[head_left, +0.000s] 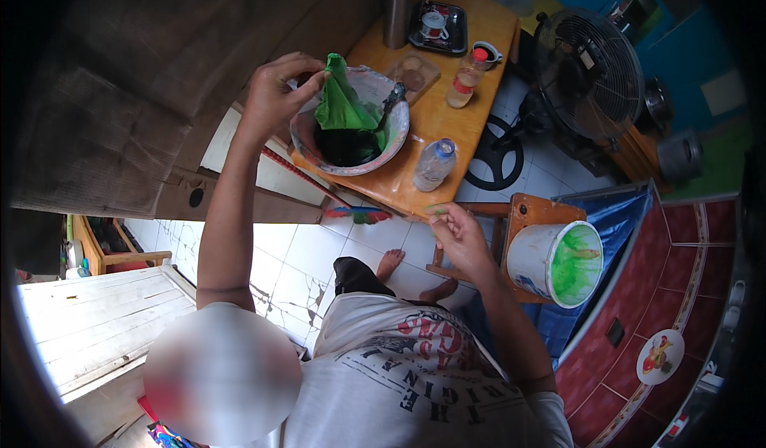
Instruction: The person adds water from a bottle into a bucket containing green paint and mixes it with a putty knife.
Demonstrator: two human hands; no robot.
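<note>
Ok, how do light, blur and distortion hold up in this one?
Head view: glare washes out the left side of the white boards; head view: the bowl is too dark inside to read, though the left hand and green sheet look fairly clear; head view: a round blur covers part of the lower left, and the corners fall black.
</note>
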